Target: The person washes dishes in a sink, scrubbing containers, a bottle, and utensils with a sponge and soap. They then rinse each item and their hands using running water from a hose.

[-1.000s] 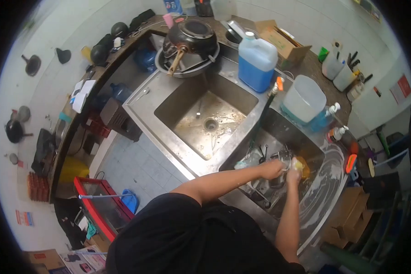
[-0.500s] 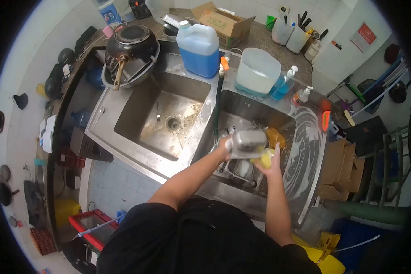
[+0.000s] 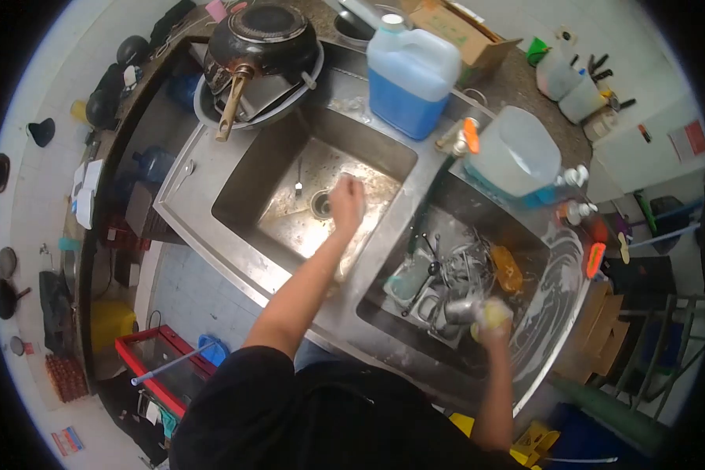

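Over the left sink basin [image 3: 278,227], beside its drain, hovers my left hand [image 3: 348,205] with curled fingers; whatever they may hold is hidden. My right hand [image 3: 493,333], blurred by motion, is closed round a yellow sponge [image 3: 493,313] above the near side of the right basin [image 3: 454,207]. A shiny metal container [image 3: 462,311] sits against the sponge, also smeared. Below and beyond lie metal utensils [image 3: 470,262], a greenish clear tub [image 3: 407,282] and an orange item [image 3: 507,269]. A fork [image 3: 298,186] rests in the left basin.
A blue-liquid jug [image 3: 411,78] and a translucent tub [image 3: 517,153] stand behind the basins near an orange-handled tap [image 3: 470,135]. Pump bottles [image 3: 576,176] are at the right. A large bowl [image 3: 204,102] with an upturned pan [image 3: 262,39] sits at the left. Foam covers the right drainboard [image 3: 564,290].
My left hand has left the metal container and swung left over the other basin. My right hand, with the sponge, has moved lower in view. The view has shifted left.
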Demonstrator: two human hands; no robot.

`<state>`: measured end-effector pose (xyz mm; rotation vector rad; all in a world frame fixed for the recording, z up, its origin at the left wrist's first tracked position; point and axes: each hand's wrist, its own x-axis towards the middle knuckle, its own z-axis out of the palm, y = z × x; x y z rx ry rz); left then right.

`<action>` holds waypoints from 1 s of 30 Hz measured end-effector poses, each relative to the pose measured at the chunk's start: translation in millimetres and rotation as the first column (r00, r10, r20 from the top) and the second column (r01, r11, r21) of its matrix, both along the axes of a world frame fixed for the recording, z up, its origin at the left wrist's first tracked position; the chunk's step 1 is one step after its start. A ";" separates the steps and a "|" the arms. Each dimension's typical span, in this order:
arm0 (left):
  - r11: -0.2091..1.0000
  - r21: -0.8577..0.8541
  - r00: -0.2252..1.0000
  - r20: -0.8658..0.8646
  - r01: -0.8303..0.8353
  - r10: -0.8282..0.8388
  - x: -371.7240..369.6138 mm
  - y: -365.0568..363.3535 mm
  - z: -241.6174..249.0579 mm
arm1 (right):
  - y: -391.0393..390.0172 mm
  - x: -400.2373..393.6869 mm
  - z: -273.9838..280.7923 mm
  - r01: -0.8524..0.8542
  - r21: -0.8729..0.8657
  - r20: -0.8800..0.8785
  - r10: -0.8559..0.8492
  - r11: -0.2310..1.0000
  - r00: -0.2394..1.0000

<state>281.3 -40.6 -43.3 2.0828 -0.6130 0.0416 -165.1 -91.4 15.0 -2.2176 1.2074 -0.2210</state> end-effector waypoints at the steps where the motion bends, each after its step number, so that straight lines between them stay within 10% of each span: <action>1: 0.987 0.154 0.999 0.017 0.037 -0.040 46.8 7.8 -41.1 | 10.6 22.3 12.5 -0.082 -0.110 0.012 0.084 0.991 0.996; 2: 0.950 0.304 0.996 0.025 0.076 -0.088 89.2 20.4 -83.4 | 23.0 44.1 24.7 -0.158 -0.218 0.015 0.165 0.963 0.986; 4: 0.494 0.824 0.944 -0.139 0.277 -0.298 158.4 42.7 -141.4 | 37.3 48.1 -21.5 -0.197 -0.376 0.018 0.220 0.906 0.975; 6: 0.270 0.942 0.936 -0.103 0.200 -0.336 202.7 56.8 -168.6 | 45.8 67.2 -19.9 -0.180 -0.222 -0.012 0.182 0.958 0.983; 10: 0.362 0.928 0.813 0.276 -0.087 -0.512 271.9 77.9 -266.4 | 18.3 97.4 9.7 -0.007 -0.052 -0.116 0.001 0.999 0.993; 13: 0.214 0.967 0.756 0.036 0.139 -0.653 286.6 67.7 -244.8 | -30.9 103.9 29.6 0.545 0.018 0.169 -0.540 0.838 0.824; 16: 0.258 0.919 0.639 0.009 0.299 -0.770 298.3 83.0 -267.4 | -129.3 125.6 104.8 0.340 -0.263 0.357 -0.236 0.903 0.904; 18: 0.209 0.926 0.513 0.019 0.315 -0.858 310.2 87.9 -266.1 | -165.8 211.9 138.1 0.502 0.074 0.630 -0.430 0.862 0.647; 20: 0.196 0.911 0.498 -0.011 0.363 -0.867 302.6 91.8 -262.6 | -240.9 203.2 150.0 0.242 0.008 0.274 -0.235 0.970 0.933; 22: 0.150 0.926 0.422 -0.010 0.345 -0.907 301.5 102.4 -294.8 | -297.8 192.9 126.4 0.334 0.355 0.080 -0.384 0.873 0.920; 24: 0.045 0.925 0.437 -0.136 0.378 -0.889 279.8 102.6 -247.9 | -375.1 148.9 82.5 -0.014 0.273 -0.378 0.121 0.962 0.918; 26: 0.124 0.895 0.510 -0.126 0.428 -0.851 265.5 109.5 -237.8 | -372.0 183.9 64.0 0.339 0.582 -0.410 -0.094 0.740 0.907; 28: 0.262 0.818 0.714 -0.235 0.511 -0.659 244.5 102.1 -202.7 | -412.3 158.1 4.5 0.106 0.606 -0.420 0.204 0.788 0.884; 30: 0.703 0.384 0.800 -0.300 0.599 -0.519 225.9 95.7 -165.7 | -410.6 170.2 -10.3 -0.102 0.569 -0.339 0.346 0.816 0.875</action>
